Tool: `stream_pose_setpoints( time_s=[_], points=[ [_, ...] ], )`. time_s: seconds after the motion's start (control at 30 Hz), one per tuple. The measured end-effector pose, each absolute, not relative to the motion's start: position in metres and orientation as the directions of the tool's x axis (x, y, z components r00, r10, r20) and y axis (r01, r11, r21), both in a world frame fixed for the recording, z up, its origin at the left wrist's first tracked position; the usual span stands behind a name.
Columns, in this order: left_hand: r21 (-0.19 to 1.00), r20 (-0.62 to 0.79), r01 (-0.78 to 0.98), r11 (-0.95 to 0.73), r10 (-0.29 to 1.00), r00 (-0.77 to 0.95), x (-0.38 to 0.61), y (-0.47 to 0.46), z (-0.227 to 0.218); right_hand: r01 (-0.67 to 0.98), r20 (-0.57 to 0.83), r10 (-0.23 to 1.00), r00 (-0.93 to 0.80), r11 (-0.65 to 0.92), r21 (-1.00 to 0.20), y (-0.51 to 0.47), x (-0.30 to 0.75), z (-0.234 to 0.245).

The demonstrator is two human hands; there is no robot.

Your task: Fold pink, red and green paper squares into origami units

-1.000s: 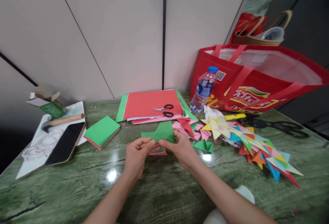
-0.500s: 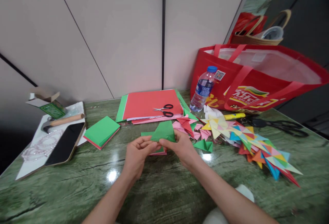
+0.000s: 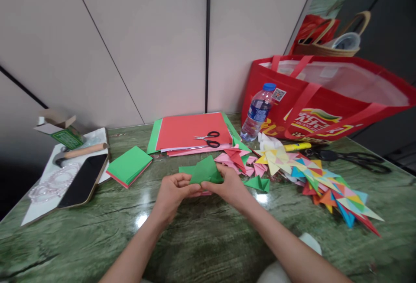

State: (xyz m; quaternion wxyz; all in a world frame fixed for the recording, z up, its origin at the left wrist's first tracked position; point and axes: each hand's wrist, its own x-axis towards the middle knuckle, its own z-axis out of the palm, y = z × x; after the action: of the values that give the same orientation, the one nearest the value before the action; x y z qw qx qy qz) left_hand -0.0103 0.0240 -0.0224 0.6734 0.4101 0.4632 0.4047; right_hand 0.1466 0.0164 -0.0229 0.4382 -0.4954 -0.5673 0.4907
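A partly folded piece of green paper is held between my two hands, just above the table. My left hand pinches its left lower edge with thumb and fingers. On the other side, my right hand grips the right edge, its thumb close to the left thumb. Beneath and behind them lies a small stack of green and pink paper, largely covered by the hands. A folded green paper piece rests just right of my right hand, near several pink and red folded pieces.
Red sheets with small scissors lie behind. Left are a green paper stack, phone, hammer and box. Right are a bottle, red bag, colourful folded pieces and large black scissors.
The green paper has tilted and its upper corner has shifted between my fingers. Both hands stay in nearly the same place, still gripping it.
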Motion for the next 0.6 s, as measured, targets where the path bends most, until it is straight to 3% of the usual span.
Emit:
stream_pose_setpoints(
  time_s=[0.23,0.6],
  points=[
    [0.919,-0.287,-0.226,0.324,0.94,0.184,-0.0091,0.0228,-0.0212,0.146,0.004,0.997,-0.073,0.015,-0.989,0.017,0.1467,-0.0201],
    [0.901,-0.28,-0.286,0.328,0.94,0.197,-0.0067,0.0195,-0.0197,-0.062,-0.109,0.992,-0.064,-0.113,-0.992,0.0172,0.1464,-0.0242]
  ],
)
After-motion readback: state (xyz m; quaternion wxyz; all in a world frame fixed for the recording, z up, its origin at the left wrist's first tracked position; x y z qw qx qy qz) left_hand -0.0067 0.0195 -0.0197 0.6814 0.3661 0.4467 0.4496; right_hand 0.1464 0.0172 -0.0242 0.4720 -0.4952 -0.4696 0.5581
